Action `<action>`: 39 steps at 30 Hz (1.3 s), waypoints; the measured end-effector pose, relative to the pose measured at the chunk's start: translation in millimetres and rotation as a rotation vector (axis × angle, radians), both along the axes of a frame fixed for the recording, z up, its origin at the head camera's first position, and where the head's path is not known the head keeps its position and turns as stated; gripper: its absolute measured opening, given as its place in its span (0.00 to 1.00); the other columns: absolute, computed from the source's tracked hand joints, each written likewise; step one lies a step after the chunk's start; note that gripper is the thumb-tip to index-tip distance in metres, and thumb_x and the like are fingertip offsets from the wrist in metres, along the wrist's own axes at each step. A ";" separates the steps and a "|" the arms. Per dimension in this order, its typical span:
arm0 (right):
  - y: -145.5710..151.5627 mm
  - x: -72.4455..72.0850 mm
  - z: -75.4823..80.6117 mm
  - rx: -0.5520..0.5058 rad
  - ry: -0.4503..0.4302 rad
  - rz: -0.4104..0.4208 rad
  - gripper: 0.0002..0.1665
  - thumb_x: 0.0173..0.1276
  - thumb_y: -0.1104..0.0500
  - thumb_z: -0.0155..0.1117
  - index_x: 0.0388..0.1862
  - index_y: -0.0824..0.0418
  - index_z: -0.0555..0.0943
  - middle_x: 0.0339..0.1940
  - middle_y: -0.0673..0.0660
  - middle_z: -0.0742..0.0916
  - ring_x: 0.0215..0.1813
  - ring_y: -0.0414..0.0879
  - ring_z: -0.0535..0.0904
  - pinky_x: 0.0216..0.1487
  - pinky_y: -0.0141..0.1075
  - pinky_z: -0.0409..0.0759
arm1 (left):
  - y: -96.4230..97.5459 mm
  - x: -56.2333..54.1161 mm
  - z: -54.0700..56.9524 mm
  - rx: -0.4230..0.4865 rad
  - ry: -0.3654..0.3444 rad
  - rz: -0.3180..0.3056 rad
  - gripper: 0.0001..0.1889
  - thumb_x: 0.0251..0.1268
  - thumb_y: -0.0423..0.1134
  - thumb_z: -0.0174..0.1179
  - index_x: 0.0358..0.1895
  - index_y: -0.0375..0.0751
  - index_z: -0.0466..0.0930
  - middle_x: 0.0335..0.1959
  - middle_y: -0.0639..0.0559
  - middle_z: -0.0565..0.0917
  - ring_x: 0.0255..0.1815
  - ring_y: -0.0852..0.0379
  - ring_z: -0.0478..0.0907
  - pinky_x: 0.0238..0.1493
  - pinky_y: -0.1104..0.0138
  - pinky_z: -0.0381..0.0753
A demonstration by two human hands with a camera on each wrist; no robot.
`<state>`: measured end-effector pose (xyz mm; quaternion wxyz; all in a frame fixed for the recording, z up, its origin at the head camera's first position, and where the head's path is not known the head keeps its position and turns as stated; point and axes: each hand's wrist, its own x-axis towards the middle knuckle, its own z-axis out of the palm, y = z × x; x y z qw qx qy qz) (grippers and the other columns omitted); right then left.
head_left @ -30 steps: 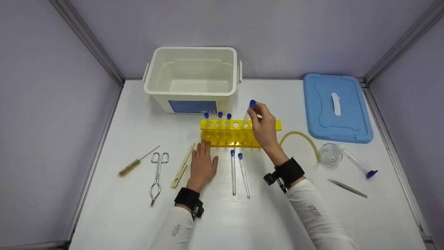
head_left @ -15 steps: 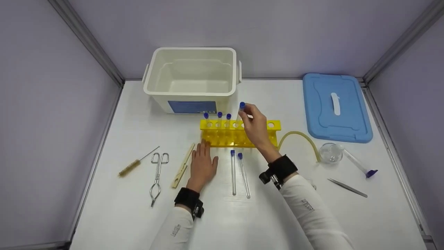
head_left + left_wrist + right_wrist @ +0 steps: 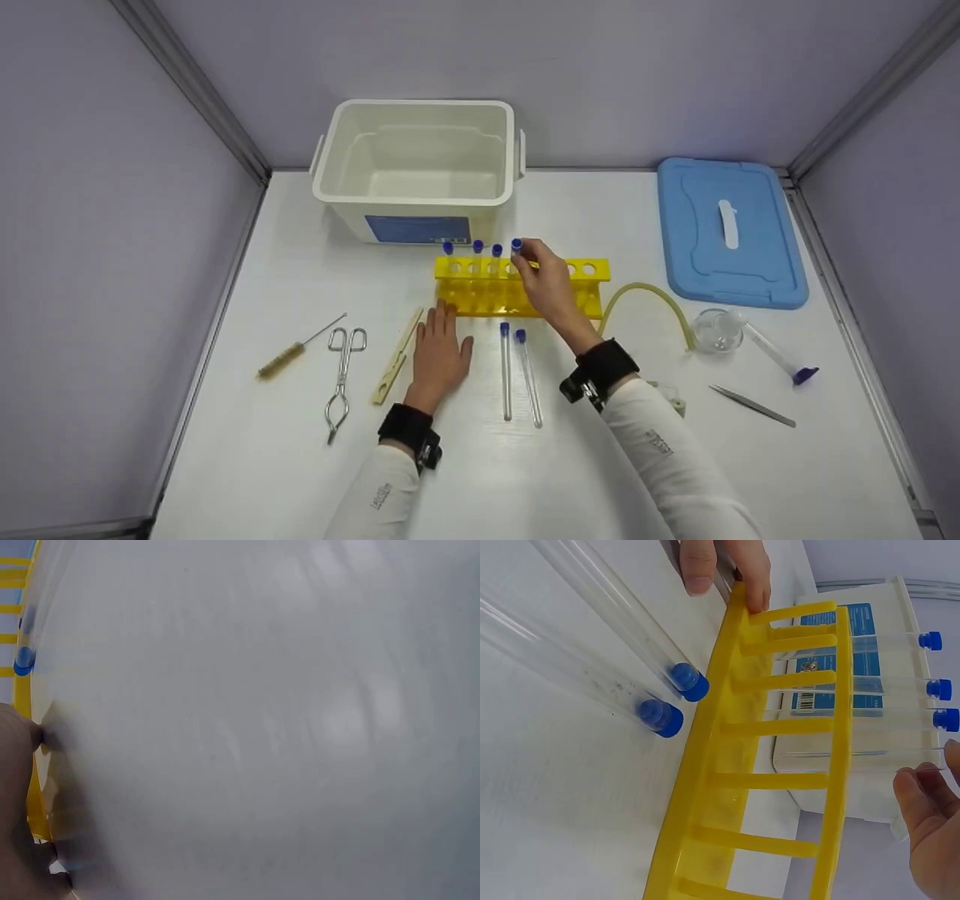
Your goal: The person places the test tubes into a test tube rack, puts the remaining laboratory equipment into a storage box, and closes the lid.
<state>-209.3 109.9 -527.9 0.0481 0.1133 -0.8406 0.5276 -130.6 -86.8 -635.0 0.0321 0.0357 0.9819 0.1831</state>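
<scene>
My right hand [image 3: 551,289] pinches a blue-capped test tube [image 3: 517,245] near its cap. The tube stands upright in the yellow test tube rack [image 3: 487,306]; in the right wrist view its clear body [image 3: 855,754] runs down behind the rack's crossbars. To its left, three more capped tubes [image 3: 478,247] stand in the holes. My left hand [image 3: 439,364] lies flat with straight fingers, its fingertips [image 3: 759,596] touching the rack's front left base. In front of the rack, two capped test tubes [image 3: 506,375] lie on the table.
An open white bin [image 3: 416,217] stands behind the rack. Left lie a tube brush [image 3: 281,361], crucible tongs [image 3: 341,382] and a wooden test tube holder [image 3: 390,375]. Right are a rubber hose [image 3: 652,291], glass dish [image 3: 718,334], measuring cylinder [image 3: 769,349], tweezers [image 3: 752,406] and blue lid [image 3: 769,262].
My right hand has moved left along the rack and then down, lowering the tube into the hole beside the other three. The left hand has stayed in place.
</scene>
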 end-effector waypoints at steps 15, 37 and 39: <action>-0.7 -4.5 -14.0 0.000 -0.074 -0.017 0.16 0.76 0.60 0.56 0.56 0.68 0.78 0.49 0.64 0.87 0.56 0.55 0.85 0.58 0.46 0.84 | 1.0 -3.3 -3.3 -0.041 -0.034 0.013 0.37 0.76 0.54 0.46 0.78 0.36 0.52 0.82 0.40 0.50 0.82 0.40 0.51 0.80 0.46 0.53; 13.2 17.1 -2.1 -0.022 -0.040 -0.099 0.16 0.75 0.57 0.57 0.55 0.62 0.82 0.52 0.60 0.88 0.53 0.54 0.86 0.57 0.47 0.84 | 1.1 -2.2 1.0 -0.018 -0.005 0.011 0.35 0.76 0.52 0.48 0.77 0.34 0.55 0.81 0.38 0.51 0.80 0.38 0.54 0.79 0.45 0.55; 15.0 20.7 1.1 -0.015 0.001 -0.084 0.15 0.75 0.56 0.57 0.54 0.62 0.82 0.52 0.60 0.88 0.52 0.53 0.86 0.55 0.46 0.85 | 1.1 -1.8 1.4 -0.019 -0.007 0.011 0.35 0.76 0.52 0.48 0.77 0.34 0.55 0.81 0.38 0.52 0.80 0.38 0.54 0.79 0.45 0.55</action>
